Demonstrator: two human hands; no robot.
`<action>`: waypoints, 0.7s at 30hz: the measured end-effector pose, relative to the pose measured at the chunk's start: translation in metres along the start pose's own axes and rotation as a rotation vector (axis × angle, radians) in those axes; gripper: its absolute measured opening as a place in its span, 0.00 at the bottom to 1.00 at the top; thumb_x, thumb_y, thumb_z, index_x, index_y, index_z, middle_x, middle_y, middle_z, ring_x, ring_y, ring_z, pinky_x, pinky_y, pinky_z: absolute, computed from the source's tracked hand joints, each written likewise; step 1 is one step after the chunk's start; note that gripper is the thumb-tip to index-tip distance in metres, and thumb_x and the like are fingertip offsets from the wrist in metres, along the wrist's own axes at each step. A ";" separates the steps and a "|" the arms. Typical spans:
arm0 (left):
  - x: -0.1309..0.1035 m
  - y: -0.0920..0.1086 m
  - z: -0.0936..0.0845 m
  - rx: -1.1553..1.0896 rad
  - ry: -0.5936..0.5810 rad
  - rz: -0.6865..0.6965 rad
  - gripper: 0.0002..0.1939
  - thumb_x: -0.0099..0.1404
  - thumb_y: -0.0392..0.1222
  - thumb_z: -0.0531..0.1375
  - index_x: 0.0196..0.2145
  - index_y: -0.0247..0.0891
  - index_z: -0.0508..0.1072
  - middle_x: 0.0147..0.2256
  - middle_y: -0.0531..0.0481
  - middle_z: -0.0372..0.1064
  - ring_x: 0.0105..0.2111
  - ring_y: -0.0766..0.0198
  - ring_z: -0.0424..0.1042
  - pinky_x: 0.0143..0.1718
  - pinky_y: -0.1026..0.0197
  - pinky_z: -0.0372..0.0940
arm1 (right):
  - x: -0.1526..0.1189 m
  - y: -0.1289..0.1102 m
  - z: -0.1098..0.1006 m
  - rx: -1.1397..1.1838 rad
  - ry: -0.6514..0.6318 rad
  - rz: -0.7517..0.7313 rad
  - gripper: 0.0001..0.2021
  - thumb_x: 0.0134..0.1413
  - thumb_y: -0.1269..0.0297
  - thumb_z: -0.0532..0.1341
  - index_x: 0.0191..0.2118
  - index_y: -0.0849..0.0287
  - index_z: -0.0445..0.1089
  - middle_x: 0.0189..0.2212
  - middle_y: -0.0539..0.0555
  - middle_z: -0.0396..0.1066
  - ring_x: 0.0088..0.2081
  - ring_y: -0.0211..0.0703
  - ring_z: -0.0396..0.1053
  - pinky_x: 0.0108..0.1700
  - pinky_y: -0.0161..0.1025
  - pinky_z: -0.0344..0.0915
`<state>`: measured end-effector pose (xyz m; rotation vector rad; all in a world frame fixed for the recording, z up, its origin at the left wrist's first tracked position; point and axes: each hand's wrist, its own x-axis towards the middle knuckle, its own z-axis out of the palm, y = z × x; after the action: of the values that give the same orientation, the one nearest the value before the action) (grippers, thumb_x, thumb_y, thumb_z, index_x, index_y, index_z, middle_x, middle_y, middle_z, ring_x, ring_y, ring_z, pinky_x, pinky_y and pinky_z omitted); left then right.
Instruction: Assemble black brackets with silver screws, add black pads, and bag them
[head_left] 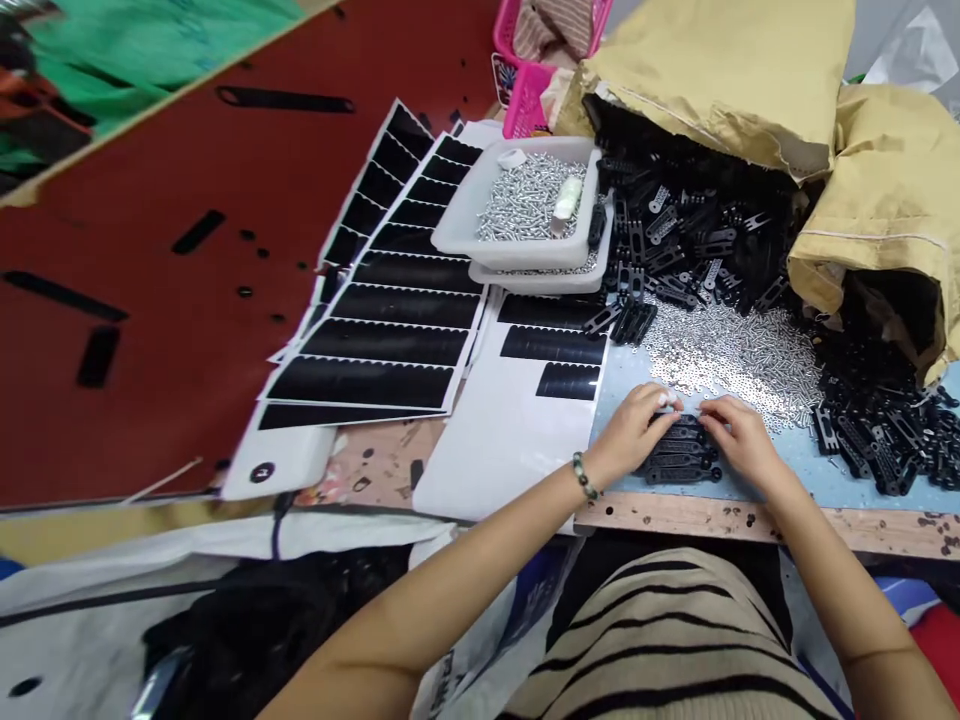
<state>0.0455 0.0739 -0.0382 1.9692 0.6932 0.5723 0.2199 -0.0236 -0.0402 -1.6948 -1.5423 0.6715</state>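
Several black plastic pieces (679, 462) lie stacked side by side in a block on the light blue mat (757, 478) near the table's front edge. My left hand (643, 425), with a beaded bracelet on its wrist, is at the block's upper left, fingers pinched together. At the upper right of the block is my right hand (735, 430), its thumb and fingertips also closed. What either hand holds, if anything, is too small to make out. Just beyond my fingers spreads a pile of small silver metal parts (739, 350).
White tubs (465, 215) of silver screws stand behind to the left. Black parts (667, 230) spill from yellow sacks (720, 70) at the back. Sheets with black strips (375, 340) lie left, beside a red surface (165, 380). More black parts (885, 440) lie right.
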 end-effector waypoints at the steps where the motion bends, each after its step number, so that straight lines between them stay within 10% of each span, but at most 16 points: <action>1: -0.005 -0.001 0.003 0.073 0.008 0.040 0.04 0.65 0.40 0.55 0.36 0.39 0.69 0.36 0.50 0.70 0.40 0.60 0.69 0.45 0.56 0.64 | 0.002 -0.001 0.002 -0.057 -0.020 -0.008 0.06 0.59 0.66 0.55 0.40 0.56 0.68 0.33 0.53 0.71 0.35 0.43 0.69 0.39 0.39 0.65; 10: -0.015 0.000 0.016 0.481 0.019 0.318 0.11 0.70 0.38 0.49 0.33 0.37 0.69 0.32 0.49 0.72 0.36 0.61 0.67 0.41 0.55 0.57 | 0.009 -0.006 0.001 -0.358 -0.166 -0.274 0.10 0.63 0.69 0.50 0.38 0.57 0.69 0.34 0.55 0.70 0.37 0.44 0.66 0.40 0.39 0.63; 21: -0.022 0.005 0.019 0.521 0.031 0.216 0.12 0.70 0.39 0.50 0.31 0.38 0.69 0.32 0.50 0.72 0.35 0.61 0.66 0.41 0.56 0.55 | 0.004 -0.004 0.007 -0.322 -0.106 -0.176 0.08 0.61 0.66 0.54 0.35 0.55 0.69 0.32 0.54 0.70 0.36 0.44 0.66 0.39 0.40 0.63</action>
<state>0.0430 0.0451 -0.0448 2.5473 0.7024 0.5930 0.2123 -0.0182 -0.0410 -1.7469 -1.9323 0.4456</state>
